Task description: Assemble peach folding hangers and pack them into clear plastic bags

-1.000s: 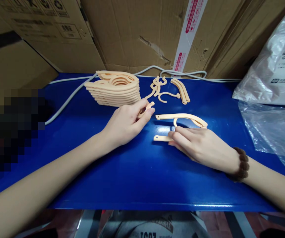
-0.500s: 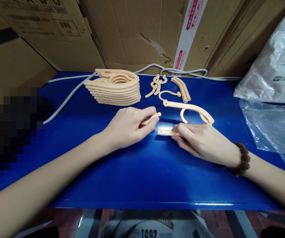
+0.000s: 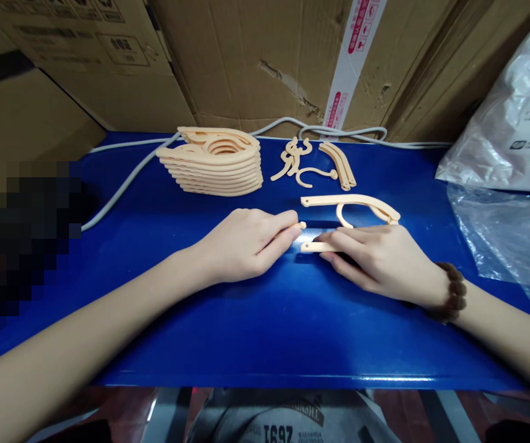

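Note:
On the blue table [image 3: 255,332] my right hand [image 3: 375,261] is closed on a peach plastic hanger piece [image 3: 352,206], pinching its lower arm while the upper arm and hook lie flat on the table. Beside it, my left hand [image 3: 246,243] is closed round a small peach hanger part [image 3: 299,226]; only its tip shows past my fingers, right next to the end of the piece in my right hand.
A stack of folded peach hangers [image 3: 216,161] sits at the back. Loose hooks [image 3: 295,163] and curved arms [image 3: 338,165] lie to its right. A white cable [image 3: 121,187] runs along the back. Cardboard boxes [image 3: 265,61] stand behind; plastic bags [image 3: 509,184] lie at right.
My left hand has come down and right from near the stack, carrying the small part up to the hanger piece. My right hand shifted that piece slightly and laid it flatter.

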A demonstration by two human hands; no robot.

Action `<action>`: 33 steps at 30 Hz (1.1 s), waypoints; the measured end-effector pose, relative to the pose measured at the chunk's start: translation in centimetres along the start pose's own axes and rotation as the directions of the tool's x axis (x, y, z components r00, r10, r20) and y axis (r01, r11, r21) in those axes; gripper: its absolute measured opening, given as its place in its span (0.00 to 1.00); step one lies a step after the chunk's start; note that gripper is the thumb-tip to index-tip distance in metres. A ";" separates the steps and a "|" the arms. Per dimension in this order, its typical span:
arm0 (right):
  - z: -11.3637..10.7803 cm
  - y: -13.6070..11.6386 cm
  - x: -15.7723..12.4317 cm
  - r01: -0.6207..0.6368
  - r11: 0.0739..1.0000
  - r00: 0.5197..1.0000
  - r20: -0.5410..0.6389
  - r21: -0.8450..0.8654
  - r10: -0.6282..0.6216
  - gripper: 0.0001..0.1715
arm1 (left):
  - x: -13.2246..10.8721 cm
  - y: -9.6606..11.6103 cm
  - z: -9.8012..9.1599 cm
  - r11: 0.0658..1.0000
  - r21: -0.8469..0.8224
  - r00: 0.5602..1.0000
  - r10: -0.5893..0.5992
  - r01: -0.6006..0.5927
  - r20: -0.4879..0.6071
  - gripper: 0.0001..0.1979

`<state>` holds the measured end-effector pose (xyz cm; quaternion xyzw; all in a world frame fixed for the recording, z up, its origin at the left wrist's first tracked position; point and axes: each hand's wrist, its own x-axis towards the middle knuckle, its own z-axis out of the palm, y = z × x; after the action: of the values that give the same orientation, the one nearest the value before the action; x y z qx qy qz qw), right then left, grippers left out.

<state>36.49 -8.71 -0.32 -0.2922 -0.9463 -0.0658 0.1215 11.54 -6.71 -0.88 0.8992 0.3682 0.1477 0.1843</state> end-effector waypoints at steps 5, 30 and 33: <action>0.1 0.4 0.0 -0.001 1.000 1.000 0.029 -0.001 0.001 0.17 | 0.0 0.1 0.0 1.000 0.028 0.998 -0.005 0.003 0.055 0.18; -0.4 0.8 0.1 -0.013 1.000 0.998 -0.064 -0.028 0.011 0.14 | 0.2 1.5 -0.3 0.936 0.347 0.989 0.015 -0.065 0.145 0.18; -0.5 0.8 0.1 -0.015 1.000 0.999 -0.049 -0.024 0.014 0.15 | 0.2 1.5 -0.1 0.886 0.457 0.991 0.023 -0.079 0.129 0.18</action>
<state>36.96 -8.13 0.19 -0.2990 -0.9400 -0.0837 0.1413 12.59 -7.51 -0.08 0.9338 0.3573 0.0066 -0.0169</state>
